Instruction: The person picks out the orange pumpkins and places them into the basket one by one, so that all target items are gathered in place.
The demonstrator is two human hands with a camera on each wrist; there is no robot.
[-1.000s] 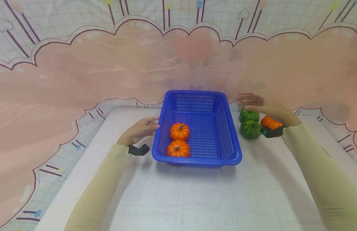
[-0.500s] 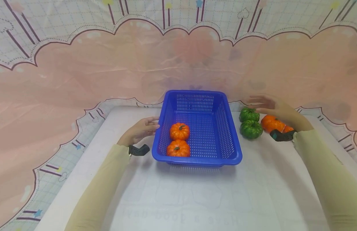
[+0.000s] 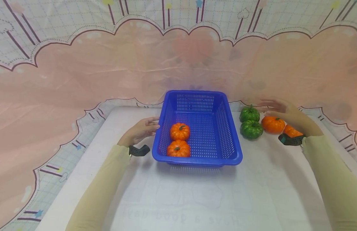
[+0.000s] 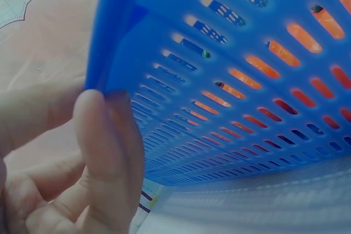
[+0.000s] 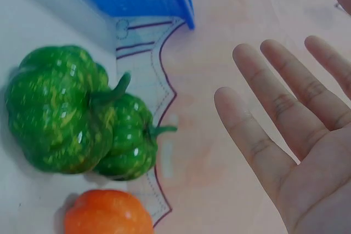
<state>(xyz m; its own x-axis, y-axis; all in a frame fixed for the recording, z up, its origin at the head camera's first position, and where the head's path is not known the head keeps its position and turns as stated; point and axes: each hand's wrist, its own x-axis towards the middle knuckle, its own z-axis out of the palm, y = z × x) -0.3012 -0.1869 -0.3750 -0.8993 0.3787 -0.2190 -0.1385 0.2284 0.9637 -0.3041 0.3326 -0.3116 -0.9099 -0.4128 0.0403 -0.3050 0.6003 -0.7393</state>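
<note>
My left hand is beside the blue plastic basket, its fingertips right at the left rim; in the left wrist view the fingers meet the rim's edge from outside. Two orange pumpkins, one behind the other, sit in the basket's left part. My right hand hovers with fingers spread and nothing in them, above the vegetables right of the basket. Two green pumpkins with stems are closest to its fingertips. An orange pumpkin lies under the hand; another orange one is partly covered by the wrist.
The white table bears faint printed lettering near the front. A pink and white patterned cloth rises behind and along both sides. Dark camera mounts are strapped to both wrists.
My right hand has moved to the right, away from the basket and over the orange pumpkins, uncovering the green ones and more of the orange ones. My left hand and the basket stay put.
</note>
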